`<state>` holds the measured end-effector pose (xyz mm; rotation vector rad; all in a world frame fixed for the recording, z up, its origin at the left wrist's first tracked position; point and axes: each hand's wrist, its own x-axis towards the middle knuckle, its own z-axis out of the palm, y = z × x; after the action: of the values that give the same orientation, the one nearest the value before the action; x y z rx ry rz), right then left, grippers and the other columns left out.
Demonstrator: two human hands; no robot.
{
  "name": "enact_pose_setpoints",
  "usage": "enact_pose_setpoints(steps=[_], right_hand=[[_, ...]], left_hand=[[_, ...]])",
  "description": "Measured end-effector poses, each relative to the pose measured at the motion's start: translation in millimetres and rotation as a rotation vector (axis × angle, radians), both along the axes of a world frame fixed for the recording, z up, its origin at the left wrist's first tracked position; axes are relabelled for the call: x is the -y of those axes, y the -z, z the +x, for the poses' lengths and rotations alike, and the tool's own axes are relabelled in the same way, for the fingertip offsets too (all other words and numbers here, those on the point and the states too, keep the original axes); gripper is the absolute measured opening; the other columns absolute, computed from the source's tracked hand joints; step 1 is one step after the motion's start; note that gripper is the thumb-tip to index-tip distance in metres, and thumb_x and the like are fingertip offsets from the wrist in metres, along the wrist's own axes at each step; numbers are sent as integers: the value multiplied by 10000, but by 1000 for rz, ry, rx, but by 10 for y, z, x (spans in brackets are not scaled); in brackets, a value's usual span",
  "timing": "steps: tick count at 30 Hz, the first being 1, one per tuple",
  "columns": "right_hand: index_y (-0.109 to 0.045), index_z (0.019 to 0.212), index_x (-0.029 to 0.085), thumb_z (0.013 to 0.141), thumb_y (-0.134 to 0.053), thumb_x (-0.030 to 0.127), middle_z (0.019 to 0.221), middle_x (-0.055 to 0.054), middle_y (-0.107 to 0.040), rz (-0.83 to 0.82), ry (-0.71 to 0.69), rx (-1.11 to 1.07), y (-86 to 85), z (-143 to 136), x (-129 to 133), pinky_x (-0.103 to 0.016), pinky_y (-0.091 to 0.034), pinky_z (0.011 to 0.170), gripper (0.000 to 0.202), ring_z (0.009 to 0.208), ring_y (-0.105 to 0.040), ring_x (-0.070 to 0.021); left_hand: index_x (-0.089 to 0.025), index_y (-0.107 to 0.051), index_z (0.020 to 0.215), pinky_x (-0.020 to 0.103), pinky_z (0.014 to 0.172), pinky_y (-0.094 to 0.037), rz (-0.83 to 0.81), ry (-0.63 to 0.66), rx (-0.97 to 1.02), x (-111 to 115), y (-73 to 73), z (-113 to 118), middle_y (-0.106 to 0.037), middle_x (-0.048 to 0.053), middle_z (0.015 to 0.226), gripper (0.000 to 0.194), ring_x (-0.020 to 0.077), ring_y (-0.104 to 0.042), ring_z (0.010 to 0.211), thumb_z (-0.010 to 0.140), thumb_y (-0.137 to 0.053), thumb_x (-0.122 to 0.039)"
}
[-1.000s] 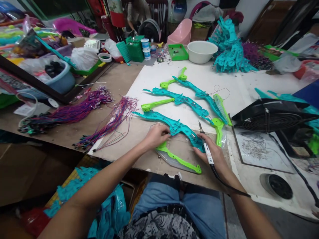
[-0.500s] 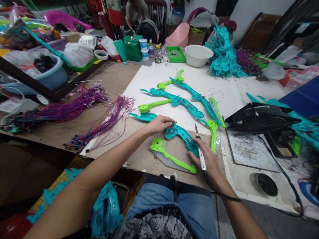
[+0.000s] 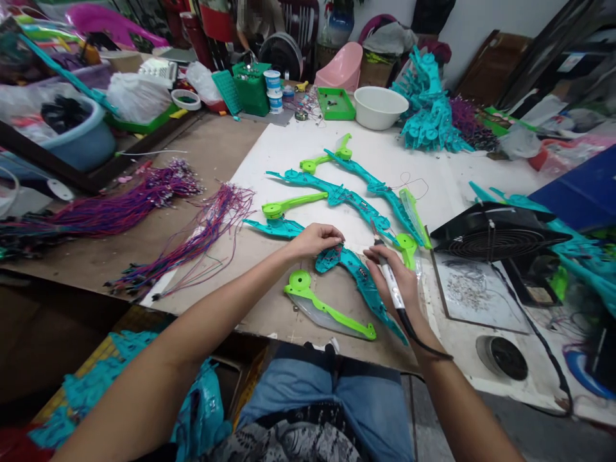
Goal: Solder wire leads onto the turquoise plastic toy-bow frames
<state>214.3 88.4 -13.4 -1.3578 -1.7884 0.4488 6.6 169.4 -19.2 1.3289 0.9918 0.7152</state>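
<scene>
Head view: 2 bare hands, 1 soldering iron, bow-shaped teal casings on a work table.
Left hand [image 3: 315, 240]: thumb and fingertips drawn close together at the wired upper end of the near teal casing [image 3: 360, 279]; whether they grip wire or plastic cannot be told. Right hand [image 3: 399, 279]: closed pen-fashion around the white-handled soldering iron [image 3: 392, 285], tip upward. Near casing: in front of the person, slanting between the hands, its lower end near the table edge. Lime-green arm [image 3: 332, 312], 1, with clear blade: on the table just left of that casing. Middle teal casing [image 3: 349, 199] and far teal casing [image 3: 395, 200]: beyond the hands. Red-and-blue wire bundle [image 3: 212, 231]: left of the left hand. Black fan [image 3: 486, 231]: right of the right hand.
</scene>
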Motion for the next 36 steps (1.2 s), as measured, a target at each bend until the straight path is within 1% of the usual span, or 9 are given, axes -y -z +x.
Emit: enact_pose_setpoints(steps=[4,8,12,16,20,25,31,33,36], right_hand=[[-575,1108,234,819,-611,293,949,-50,-719,-141,-86,-180,44,-195,-319,-356,-559,785,297,867,-701,-215],[-534,1133,228,757,-637,277,878,-27,-697,-260,-124,-287,154,-282,-459,-331,-543,723,393,735,-663,-174],[-504,1139,220,735,-640,289,925,-38,-683,-289,-148,-424,193,-343,-481,-278,-516,649,432,662,-608,-129],[-494,1141,241,730,-655,296,1024,-57,-677,-324,-205,-469,193,-399,-510,-263,-508,620,446,639,-583,-111],[-505,1120,254,746,-663,294,957,-28,-669,-336,-270,-491,232,-423,-547,-275,-523,662,408,713,-607,-132],[-487,1130,268,749,-675,287,936,-5,-612,-275,-252,-514,271,-441,-533,-304,-538,726,425,773,-612,-144],[-472,1123,272,758,-661,324,939,-5,-589,-251,-243,-463,303,-454,-479,-301,-540,711,414,767,-606,-144],[-469,1127,272,764,-659,323,935,-3,-583,-248,-245,-449,312,-449,-468,-300,-537,718,413,774,-605,-144],[-469,1122,270,765,-653,311,921,-4,-584,-248,-239,-413,300,-435,-455,-304,-535,731,404,787,-610,-150]], left_hand=[[-116,-648,868,195,556,-381,69,-5,-27,-13,24,13,-604,-27,642,141,87,-531,588,743,-606,-167],[-125,-608,876,190,528,-369,90,-43,-17,-7,71,24,-579,-42,595,147,81,-510,547,737,-605,-172],[-138,-551,935,179,521,-371,82,-69,31,25,88,28,-596,-56,599,221,73,-515,534,722,-611,-144],[-146,-522,920,165,501,-356,48,-84,39,34,79,-12,-591,-66,579,226,69,-512,520,716,-615,-117],[-137,-533,961,165,489,-352,-7,-101,43,57,57,-91,-608,-53,603,253,70,-512,509,723,-612,-107],[-108,-613,1023,182,493,-386,-96,-71,5,155,-9,-173,-655,-8,671,274,87,-545,534,750,-603,-126],[-111,-725,883,215,633,-471,47,-46,-113,208,-41,-171,-733,38,805,179,138,-630,720,728,-652,-163],[-111,-729,829,221,640,-469,75,-90,-178,212,-23,-144,-730,34,771,142,146,-629,719,728,-643,-162],[-118,-723,784,217,589,-429,131,-168,-289,237,-2,-99,-699,17,693,120,140,-599,666,747,-614,-154]])
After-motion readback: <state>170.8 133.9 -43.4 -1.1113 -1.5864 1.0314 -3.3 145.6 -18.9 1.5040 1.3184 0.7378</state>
